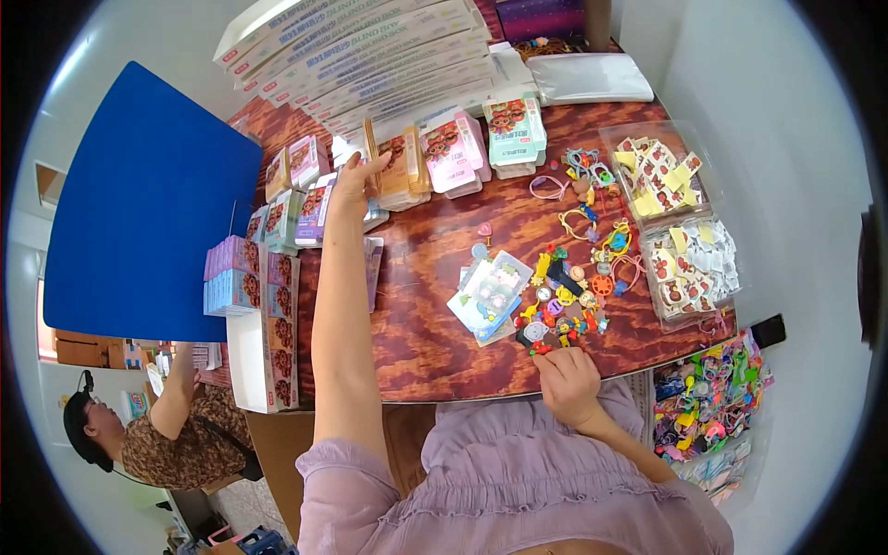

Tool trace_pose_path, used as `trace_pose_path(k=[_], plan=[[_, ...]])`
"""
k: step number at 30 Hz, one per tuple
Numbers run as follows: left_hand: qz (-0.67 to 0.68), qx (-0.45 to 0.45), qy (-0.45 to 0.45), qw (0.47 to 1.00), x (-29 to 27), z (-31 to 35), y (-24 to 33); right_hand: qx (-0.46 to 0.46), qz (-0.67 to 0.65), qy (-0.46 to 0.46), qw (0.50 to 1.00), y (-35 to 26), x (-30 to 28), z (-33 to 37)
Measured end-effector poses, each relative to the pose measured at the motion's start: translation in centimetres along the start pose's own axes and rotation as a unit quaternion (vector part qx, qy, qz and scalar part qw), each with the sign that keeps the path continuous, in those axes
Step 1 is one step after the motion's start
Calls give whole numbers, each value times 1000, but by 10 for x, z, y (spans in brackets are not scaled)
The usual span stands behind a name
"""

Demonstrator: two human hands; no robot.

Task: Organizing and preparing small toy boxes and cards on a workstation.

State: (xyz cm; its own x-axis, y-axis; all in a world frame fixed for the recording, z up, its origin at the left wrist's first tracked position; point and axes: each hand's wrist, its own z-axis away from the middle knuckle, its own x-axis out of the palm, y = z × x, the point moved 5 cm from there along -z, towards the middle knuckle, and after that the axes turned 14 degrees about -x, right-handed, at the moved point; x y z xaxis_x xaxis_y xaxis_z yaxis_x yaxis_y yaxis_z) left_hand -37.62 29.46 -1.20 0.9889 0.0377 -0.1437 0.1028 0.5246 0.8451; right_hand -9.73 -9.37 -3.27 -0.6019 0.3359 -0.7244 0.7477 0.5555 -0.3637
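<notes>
My left hand (350,190) is stretched far across the table, its fingers closed on the edge of an orange flat carton (371,141) that stands tilted beside the stack of orange cartons (401,171). Pink cartons (451,153) and mint-green cartons (514,129) are stacked to the right of these. Close to the table's front edge, my right hand (568,384) has its fingers curled by a pile of small colourful trinkets (560,301). Whatever its fingertips hold, if anything, is hidden. A clear pouch with pale pieces (500,280) lies on blue cards (474,317) left of the trinkets.
Long white boxes (370,65) are stacked at the back. Two clear trays (686,324) of stickers stand right; hair ties (548,190) lie nearby. A display box (250,361) and purple cartons (231,268) are left, before a blue panel (139,213). Another person (176,439) works beyond.
</notes>
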Motion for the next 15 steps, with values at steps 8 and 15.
trace_pose_path(k=[8,15], plan=[[107,57,-54,991,-14,25,-2,3,-1,12,1000,-1,1,-2],[100,72,-118,985,-6,61,4,6,6,9,1000,-1,0,0]])
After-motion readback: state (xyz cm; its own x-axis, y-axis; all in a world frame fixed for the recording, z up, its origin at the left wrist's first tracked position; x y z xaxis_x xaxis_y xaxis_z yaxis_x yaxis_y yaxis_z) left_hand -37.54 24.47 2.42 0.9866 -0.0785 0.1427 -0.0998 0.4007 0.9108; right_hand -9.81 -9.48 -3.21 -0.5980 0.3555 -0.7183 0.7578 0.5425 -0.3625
